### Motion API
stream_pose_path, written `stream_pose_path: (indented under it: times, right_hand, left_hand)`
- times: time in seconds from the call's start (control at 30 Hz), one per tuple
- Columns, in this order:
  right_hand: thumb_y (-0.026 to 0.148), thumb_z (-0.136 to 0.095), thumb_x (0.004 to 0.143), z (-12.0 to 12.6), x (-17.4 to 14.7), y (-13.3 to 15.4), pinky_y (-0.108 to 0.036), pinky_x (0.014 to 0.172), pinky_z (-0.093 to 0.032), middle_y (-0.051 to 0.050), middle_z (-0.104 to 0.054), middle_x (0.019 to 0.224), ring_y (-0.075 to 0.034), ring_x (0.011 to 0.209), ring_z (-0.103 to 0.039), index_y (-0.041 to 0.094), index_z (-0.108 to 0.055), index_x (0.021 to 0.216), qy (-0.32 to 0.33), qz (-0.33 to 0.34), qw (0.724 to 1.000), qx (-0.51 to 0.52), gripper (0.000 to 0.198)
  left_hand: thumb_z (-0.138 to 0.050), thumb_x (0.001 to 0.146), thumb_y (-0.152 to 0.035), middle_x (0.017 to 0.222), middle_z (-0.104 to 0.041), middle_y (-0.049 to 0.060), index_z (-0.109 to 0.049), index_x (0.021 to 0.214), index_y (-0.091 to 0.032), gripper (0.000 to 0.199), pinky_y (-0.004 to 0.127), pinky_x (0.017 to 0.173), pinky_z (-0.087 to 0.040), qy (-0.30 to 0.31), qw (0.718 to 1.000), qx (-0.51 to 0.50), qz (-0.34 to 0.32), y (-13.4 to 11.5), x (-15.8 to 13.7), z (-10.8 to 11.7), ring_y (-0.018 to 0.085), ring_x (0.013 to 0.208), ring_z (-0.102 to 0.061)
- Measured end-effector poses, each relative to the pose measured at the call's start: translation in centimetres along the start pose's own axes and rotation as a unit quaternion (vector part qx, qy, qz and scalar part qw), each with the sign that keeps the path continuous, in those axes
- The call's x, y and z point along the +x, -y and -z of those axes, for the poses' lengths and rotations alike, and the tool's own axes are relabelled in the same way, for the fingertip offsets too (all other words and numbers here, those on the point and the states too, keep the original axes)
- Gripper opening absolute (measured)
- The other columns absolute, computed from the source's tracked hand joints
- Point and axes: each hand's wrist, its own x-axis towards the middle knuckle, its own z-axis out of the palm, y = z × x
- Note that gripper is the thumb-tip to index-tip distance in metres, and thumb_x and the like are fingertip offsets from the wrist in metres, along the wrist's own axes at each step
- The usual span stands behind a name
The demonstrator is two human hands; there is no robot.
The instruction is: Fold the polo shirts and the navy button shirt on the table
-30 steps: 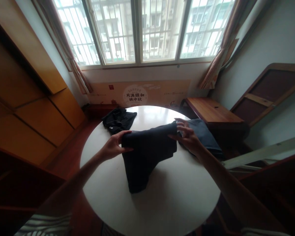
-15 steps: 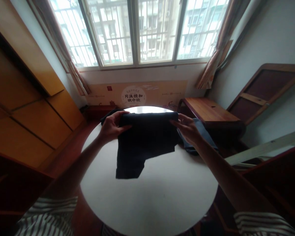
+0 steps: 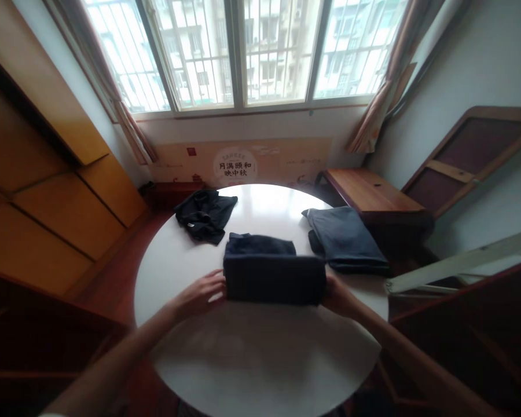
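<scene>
Hands [image 3: 204, 292] [image 3: 336, 294] clamped on garment [image 3: 274, 279] ends | table [image 3: 260, 353] bare toward near edge

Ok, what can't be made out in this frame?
Head view only:
- Right hand: its fingers sit behind the folded dark garment, so the grip is unclear.
- Crumpled black garment: small tag too small to read.
- Grey folded garment: its far side hangs past the table edge.
</scene>
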Motion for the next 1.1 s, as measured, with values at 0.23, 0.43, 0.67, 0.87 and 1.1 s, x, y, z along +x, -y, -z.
stream_pose_path:
  times: [0.23,0.43,0.67,0.87,1.1]
  right_hand:
    - [0.018,-0.064,0.083,-0.6,-3.8,1.9,-0.053,0.119,-0.025,-0.014,-0.023,0.161,-0.033,0.15,-0.02,0.025,-0.04,0.15,0.078,0.026,0.995,-0.064,0.072]
    - [0.033,-0.07,0.082,1.7,-4.0,3.2,-0.052,0.12,-0.02,-0.015,-0.01,0.165,-0.035,0.151,-0.009,0.022,-0.028,0.156,0.176,-0.011,0.984,-0.038,0.086]
    - [0.042,-0.075,0.08,1.1,-2.0,5.0,-0.046,0.106,-0.045,-0.014,-0.061,0.132,-0.034,0.125,-0.056,0.021,-0.068,0.12,0.045,-0.083,0.994,0.051,0.046]
    - [0.053,-0.073,0.077,-1.4,3.9,3.2,-0.035,0.071,-0.057,-0.003,-0.071,0.08,-0.023,0.074,-0.067,0.019,-0.072,0.097,-0.132,-0.229,0.927,0.266,0.04]
    - [0.065,-0.063,0.076,-2.9,7.3,0.1,-0.037,0.068,-0.057,-0.005,-0.071,0.077,-0.025,0.073,-0.069,0.018,-0.068,0.105,-0.082,-0.326,0.915,0.225,0.055]
  left_hand:
    - [-0.075,0.078,-0.024,0.127,-0.06,0.016,-0.037,0.138,-0.021,0.071,0.047,0.098,-0.052,0.026,0.991,-0.035,0.124,-2.6,-2.4,-0.5,0.03,0.118,-0.059]
    - [-0.088,0.066,-0.038,0.134,-0.053,0.018,-0.017,0.151,-0.026,0.112,0.054,0.101,-0.047,-0.018,0.958,-0.155,0.242,-3.8,-1.1,-2.9,0.036,0.124,-0.054]
    - [-0.071,0.087,-0.031,0.113,-0.06,0.005,-0.033,0.139,-0.029,0.065,0.028,0.078,-0.056,-0.188,0.863,-0.367,0.292,-5.3,2.2,-2.5,0.016,0.091,-0.067]
    - [-0.074,0.081,-0.041,0.108,-0.067,0.01,-0.054,0.119,-0.016,0.05,0.026,0.068,-0.054,-0.248,0.781,-0.406,0.406,-0.5,5.6,-1.5,0.019,0.087,-0.068]
    - [-0.075,0.081,-0.032,0.083,-0.067,0.007,-0.05,0.124,-0.009,0.054,0.025,0.06,-0.05,-0.195,0.725,-0.364,0.551,3.6,6.0,-2.5,0.017,0.069,-0.066]
